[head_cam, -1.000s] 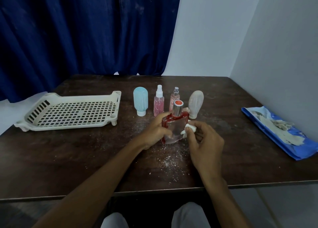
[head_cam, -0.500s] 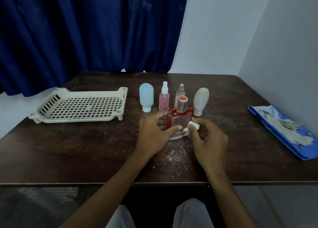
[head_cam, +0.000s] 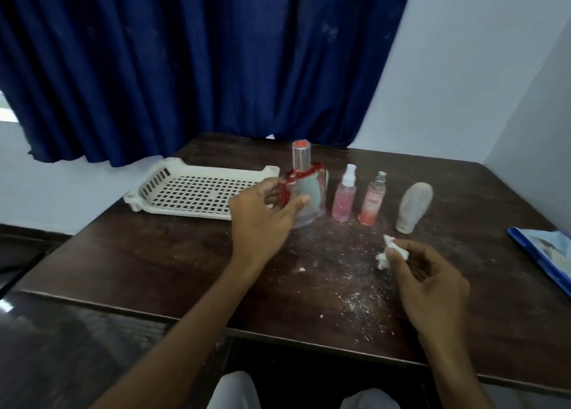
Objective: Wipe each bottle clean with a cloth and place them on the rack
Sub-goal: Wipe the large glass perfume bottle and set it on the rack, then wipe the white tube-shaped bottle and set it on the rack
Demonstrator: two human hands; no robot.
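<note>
My left hand [head_cam: 262,220] grips a clear perfume bottle with red trim and a silver cap [head_cam: 309,189], upright above the table just right of the cream slotted rack [head_cam: 191,189]. My right hand [head_cam: 432,282] pinches a small crumpled white cloth [head_cam: 387,252] lower right, apart from the bottle. Three bottles stand in a row on the table: a pink spray bottle [head_cam: 343,200], a peach spray bottle [head_cam: 372,203] and a whitish upside-down tube [head_cam: 414,206]. The rack holds nothing. The blue bottle seen earlier is hidden.
White dust and crumbs [head_cam: 355,303] are scattered over the dark wooden table [head_cam: 154,254] in front of the bottles. A blue wipes packet [head_cam: 547,254] lies at the right edge. A blue curtain [head_cam: 185,68] hangs behind, and a wall stands close on the right.
My left hand has lifted the perfume bottle away from the cloth and carried it left toward the rack. My right hand with the cloth has drawn back. The view has swung left.
</note>
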